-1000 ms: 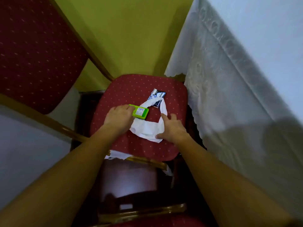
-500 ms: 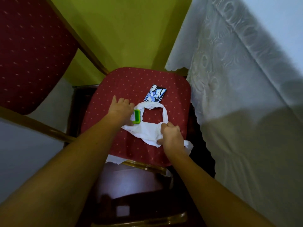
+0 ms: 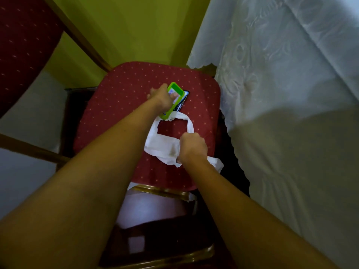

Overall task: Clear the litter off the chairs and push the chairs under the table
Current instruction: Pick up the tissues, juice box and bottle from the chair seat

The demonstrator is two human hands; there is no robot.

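Litter lies on the red chair seat [image 3: 120,113] in the middle of the frame. The left hand [image 3: 161,98] is closed around a green packet [image 3: 172,102], holding it up just above the seat. Under it, peeking out on the right, lies a small dark wrapper [image 3: 183,102], touching the packet's edge or very close to it. The right hand [image 3: 191,146] is a fist squeezed on a white plastic bag [image 3: 161,144], whose handle loop reaches up to the green packet.

To do this well, I think the right hand should pull the bag's mouth open wide, so the left hand can drop the packet straight in. Then the wrapper needs picking up too, since it is flat and easy to miss. The white tablecloth [image 3: 291,94] hangs just right of the seat, so the chair is not under the table yet.
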